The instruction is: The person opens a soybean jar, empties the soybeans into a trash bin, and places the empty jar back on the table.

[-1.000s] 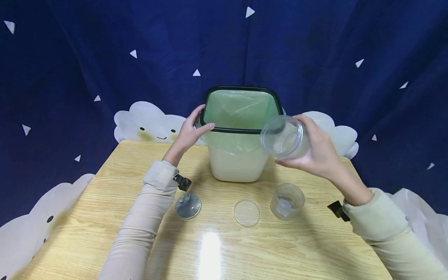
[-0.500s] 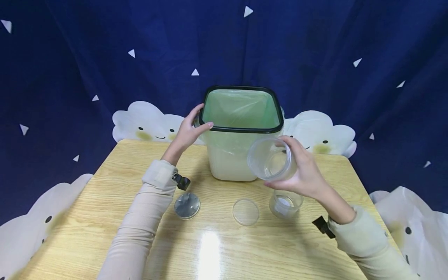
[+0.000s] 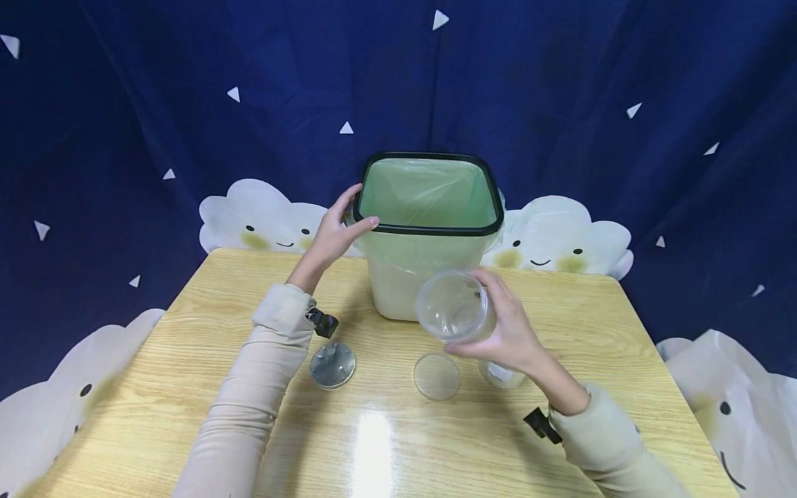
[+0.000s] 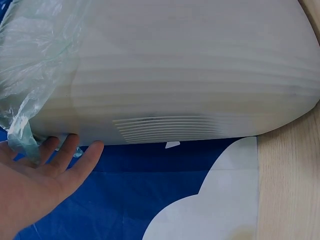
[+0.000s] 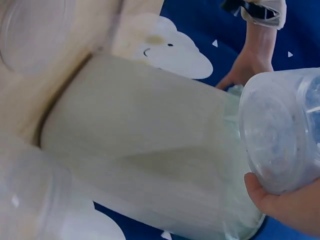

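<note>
A whitish trash can (image 3: 398, 283) with a black rim stands at the back of the table, lined with a thin green bag (image 3: 429, 194). My left hand (image 3: 333, 235) holds its left front corner, thumb over the rim; in the left wrist view the fingers (image 4: 82, 162) lie against the bag and side. My right hand (image 3: 507, 332) grips a clear plastic tub (image 3: 450, 304), tilted with its mouth facing left, in front of the can. Its base (image 5: 272, 130) shows in the right wrist view. I see nothing inside the tub.
On the table lie a clear round lid (image 3: 437, 377) and a silvery round lid (image 3: 333, 366). A second clear tub (image 3: 500, 375), with something white in it, is partly hidden behind my right hand. A blue curtain (image 3: 299, 69) with cloud shapes hangs behind.
My right hand has brought the clear tub left and down, from beside the can's rim to low before the can. My left hand keeps its place on the rim.
</note>
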Available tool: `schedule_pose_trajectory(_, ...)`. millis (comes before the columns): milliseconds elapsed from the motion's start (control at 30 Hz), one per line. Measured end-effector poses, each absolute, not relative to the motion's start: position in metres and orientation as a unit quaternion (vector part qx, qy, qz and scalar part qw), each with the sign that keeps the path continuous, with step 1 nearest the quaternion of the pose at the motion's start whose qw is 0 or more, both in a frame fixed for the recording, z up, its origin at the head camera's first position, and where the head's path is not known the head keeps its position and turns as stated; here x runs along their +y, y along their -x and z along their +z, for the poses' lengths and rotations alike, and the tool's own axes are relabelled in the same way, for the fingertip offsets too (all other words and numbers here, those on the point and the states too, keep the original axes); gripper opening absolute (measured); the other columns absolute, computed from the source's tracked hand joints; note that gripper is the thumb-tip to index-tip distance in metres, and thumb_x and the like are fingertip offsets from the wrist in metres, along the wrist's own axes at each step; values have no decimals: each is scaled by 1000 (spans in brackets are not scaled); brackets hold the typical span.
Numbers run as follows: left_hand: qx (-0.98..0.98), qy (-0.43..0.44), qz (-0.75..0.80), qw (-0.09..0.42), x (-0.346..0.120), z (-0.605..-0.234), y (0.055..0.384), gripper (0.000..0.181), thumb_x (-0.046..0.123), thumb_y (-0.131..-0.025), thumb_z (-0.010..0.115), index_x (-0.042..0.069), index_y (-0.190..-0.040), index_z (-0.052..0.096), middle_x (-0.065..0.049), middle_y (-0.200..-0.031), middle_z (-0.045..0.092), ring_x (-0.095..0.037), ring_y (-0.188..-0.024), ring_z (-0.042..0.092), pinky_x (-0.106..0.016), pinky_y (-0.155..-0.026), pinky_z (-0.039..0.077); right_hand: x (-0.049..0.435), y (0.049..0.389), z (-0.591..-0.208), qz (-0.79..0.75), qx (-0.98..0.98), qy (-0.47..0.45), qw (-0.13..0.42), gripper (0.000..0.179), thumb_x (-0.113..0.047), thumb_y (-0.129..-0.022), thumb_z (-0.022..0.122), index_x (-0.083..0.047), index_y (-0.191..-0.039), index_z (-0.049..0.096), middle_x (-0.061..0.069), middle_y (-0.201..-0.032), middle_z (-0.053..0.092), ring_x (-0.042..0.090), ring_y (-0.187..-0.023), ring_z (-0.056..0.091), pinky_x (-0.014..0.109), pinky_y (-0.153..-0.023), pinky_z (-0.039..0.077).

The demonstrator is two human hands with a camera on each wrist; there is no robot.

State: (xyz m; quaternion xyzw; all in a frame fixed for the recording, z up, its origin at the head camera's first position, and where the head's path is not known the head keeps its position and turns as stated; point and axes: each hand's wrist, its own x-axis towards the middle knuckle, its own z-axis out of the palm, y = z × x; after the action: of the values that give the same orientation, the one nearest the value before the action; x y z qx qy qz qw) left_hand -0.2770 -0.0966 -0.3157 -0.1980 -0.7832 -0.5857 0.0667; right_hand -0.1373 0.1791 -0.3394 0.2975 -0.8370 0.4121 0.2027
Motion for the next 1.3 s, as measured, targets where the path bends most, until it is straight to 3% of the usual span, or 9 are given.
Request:
schedule_pose_trajectory(533, -779, 200, -591, 66, -94, -315, 280, 69, 21, -82, 63, 15, -142, 30, -14, -137, 37, -23, -125, 32, -41, -103, 26, 144, 137, -399, 433, -859, -248, 117, 98, -25, -46, 88, -4, -128, 39, 15, -120, 52, 33, -106, 50, 52, -88, 40)
schedule_pose_trajectory(967, -777, 204, -592, 68, -95, -315, 278, 70, 21, -81, 62, 14, -143, 29, -14, -137, 36, -23, -125, 32, -41, -103, 26, 110, 148, -451, 480, -851, -212, -8, 98, -21, -48, 89, -9, -130, 37, 12, -122, 51, 32, -110, 48, 51, -92, 36)
schedule_pose_trajectory(1300, -774, 202, -597, 62, -96, -317, 278, 70, 21, -82, 62, 14, -143, 29, -15, -137, 36, -25, -125, 32, -43, -103, 26, 94, 155, -479, 508, -835, -191, -93, 104, -20, -52, 88, -1, -135, 30, 16, -132, 45, 33, -121, 41, 49, -100, 29)
